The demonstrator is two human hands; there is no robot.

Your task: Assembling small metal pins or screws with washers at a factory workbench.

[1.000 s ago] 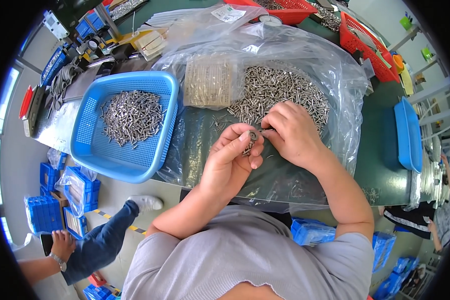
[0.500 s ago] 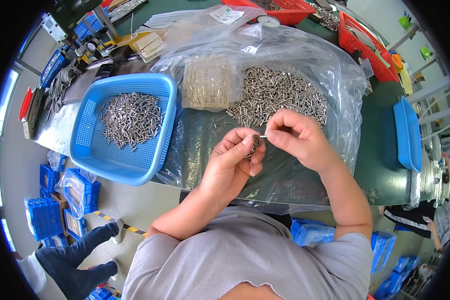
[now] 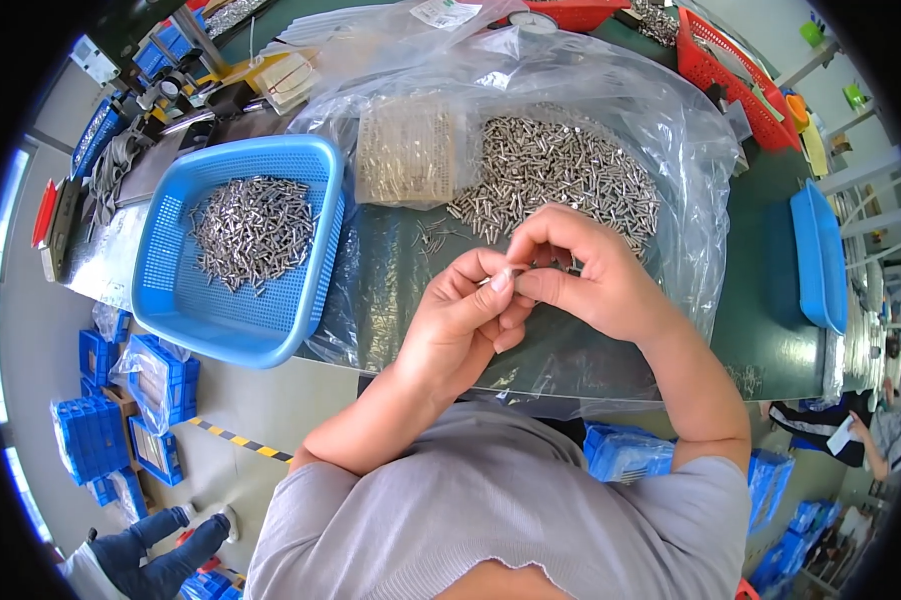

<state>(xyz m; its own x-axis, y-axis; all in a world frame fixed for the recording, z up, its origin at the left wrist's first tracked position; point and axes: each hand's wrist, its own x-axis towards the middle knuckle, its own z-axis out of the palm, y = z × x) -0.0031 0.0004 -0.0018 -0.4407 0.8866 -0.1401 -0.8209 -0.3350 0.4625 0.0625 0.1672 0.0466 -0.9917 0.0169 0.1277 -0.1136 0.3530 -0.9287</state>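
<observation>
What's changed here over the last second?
The right hand has moved left to meet the left hand, hiding the pin seen between them earlier. A passer-by shifted toward the lower left. The blue basket and loose pin pile stayed put.

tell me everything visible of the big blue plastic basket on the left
The rectangular blue plastic basket has rounded corners, a smooth rim and perforated walls and bottom. It sits upright at the left of the green work table, by the near edge. Small silvery metal pins lie heaped on its bottom, leaving the near part bare. Clear plastic sheeting lies close on its right. Neither the left hand nor right hand touches it.
</observation>
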